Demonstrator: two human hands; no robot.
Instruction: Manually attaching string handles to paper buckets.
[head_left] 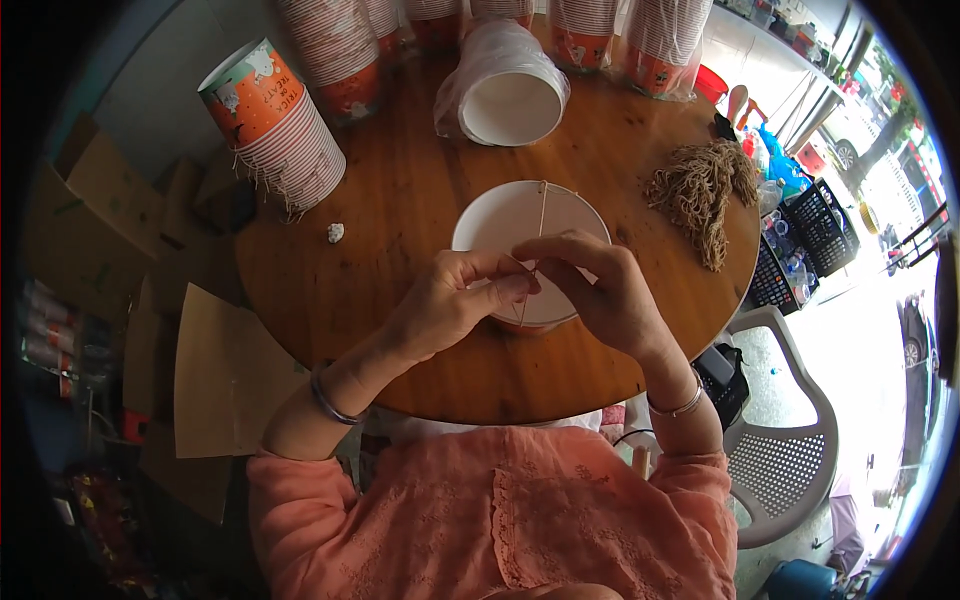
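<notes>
A white-lined paper bucket (490, 215) stands upright on the round wooden table in front of me, its mouth facing up. A thin tan cord (542, 215) runs across the opening from the far rim toward the near one. Over the middle of the bucket, my left hand (455, 295) pinches the cord between thumb and forefinger. My right hand (595, 285) meets it there, thumb and fingers closed on the same cord. The fingertips nearly touch, and the exact crossing of the cord between them is partly hidden.
A leaning stack of orange-and-green paper buckets (275, 125) with cords stands at left. Plastic-wrapped stacks line the back, and one wrapped bucket (512, 105) lies mouth toward me. A bundle of tan cords (705, 190) rests at right; a small white lump (335, 233) at left. A grey plastic chair (785, 460) stands beside the table.
</notes>
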